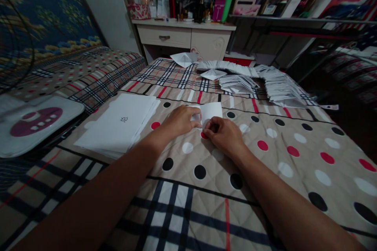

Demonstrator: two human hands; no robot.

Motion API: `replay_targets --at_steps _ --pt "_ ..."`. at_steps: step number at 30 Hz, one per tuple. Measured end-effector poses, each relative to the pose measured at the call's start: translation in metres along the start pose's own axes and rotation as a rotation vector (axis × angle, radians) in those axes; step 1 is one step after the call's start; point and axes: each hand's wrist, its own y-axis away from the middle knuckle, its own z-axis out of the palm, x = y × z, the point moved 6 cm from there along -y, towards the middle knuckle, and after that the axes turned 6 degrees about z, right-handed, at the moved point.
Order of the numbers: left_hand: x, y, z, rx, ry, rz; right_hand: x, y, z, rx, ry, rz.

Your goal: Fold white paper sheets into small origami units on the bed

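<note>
A small folded sheet of white paper (212, 110) is held just above the bed between my two hands. My left hand (184, 119) grips its left side, with thumb and fingers bent round the edge. At the paper's lower right corner, my right hand (224, 132) pinches the edge between thumb and fingers. Both hands cover part of the sheet, so its full fold is hidden. To the left of my left hand lies a stack of white paper sheets (118, 119) with a small dark mark on the top one.
Rows of folded white papers (282, 86) lie along the far side of the bed, with a smaller pile (238, 84) and a folded paper piece (185, 59) nearby. The patterned bedspread (200, 196) is under everything. Behind it stands a white dresser (165, 36) crowded with bottles.
</note>
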Motion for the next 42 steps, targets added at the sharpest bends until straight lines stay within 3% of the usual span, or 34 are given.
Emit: replay_targets --at_steps 6,11,21,37,42 --pt "-0.005 -0.003 0.0 0.054 0.056 -0.01 -0.002 0.001 0.001 0.057 0.067 -0.01" --pt "-0.017 -0.006 -0.001 0.111 0.242 -0.099 -0.003 0.001 0.003 0.049 0.072 -0.02" --pt "-0.026 -0.007 0.001 0.194 0.525 -0.111 -0.003 0.001 0.004 0.06 0.083 -0.048" --pt "-0.025 -0.021 0.007 0.102 0.447 -0.053 -0.004 0.002 0.004 0.05 0.1 -0.048" --pt "-0.027 -0.015 -0.003 0.2 0.118 -0.047 -0.004 0.003 0.004 0.067 0.086 -0.094"
